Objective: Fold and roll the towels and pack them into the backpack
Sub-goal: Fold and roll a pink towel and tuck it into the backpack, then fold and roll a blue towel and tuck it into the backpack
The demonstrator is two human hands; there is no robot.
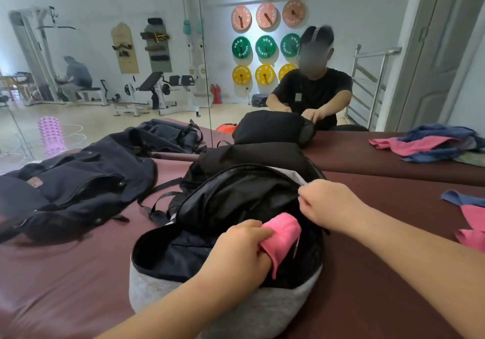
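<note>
Pink towel (282, 236) in left hand (241, 252) grip, inside backpack (162, 286) opening.

You get soft, even indoor light with faint shadows; a bright patch glows on the white painted wall (328, 8), and straight lines bow at your frame's edges.

A maroon padded surface (65, 273) is stretching across the foreground, and a navy bag (78, 189) is lying crumpled on its left part with straps trailing. Behind it a wall mirror (131, 5) is reflecting a gym. Orange plates (266, 15), green plates (265, 46) and yellow plates (264, 74) are hanging there in rows. A weight bench (154, 86) is standing on the pale floor near two red fire extinguishers (215, 93), and a pink spiked roller (51, 135) is showing at the left. A person (76, 76) is sitting at a far machine. A metal railing (372, 81) is standing at the right beside a white door (441, 50).
</note>
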